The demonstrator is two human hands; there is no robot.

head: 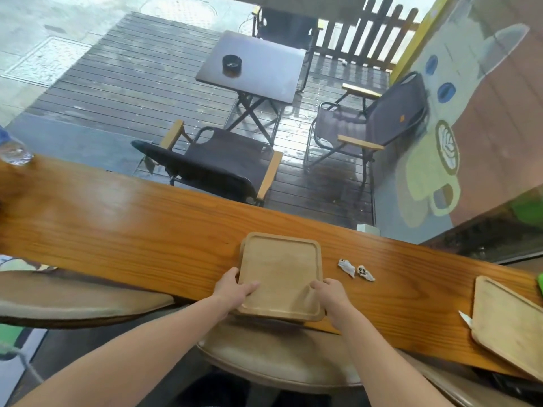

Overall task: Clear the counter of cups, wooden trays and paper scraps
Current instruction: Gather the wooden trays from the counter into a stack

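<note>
A light wooden tray (282, 268) lies on the long wooden counter (147, 224), stacked on another tray whose edge shows at its left side. My left hand (235, 287) grips its near left edge, thumb on top. My right hand (330, 293) grips its near right edge. The tray's near edge overhangs the counter. Two crumpled paper scraps (356, 269) lie on the counter just right of the tray. A second wooden tray (511, 321) sits at the far right, with a white paper scrap (466, 318) at its left edge.
A plastic water bottle (13, 149) stands at the counter's far left end. Round stools (276, 359) sit below the counter near me. Beyond a window are a deck with a folding table, an ashtray and chairs. Something green (540, 282) shows at the right edge.
</note>
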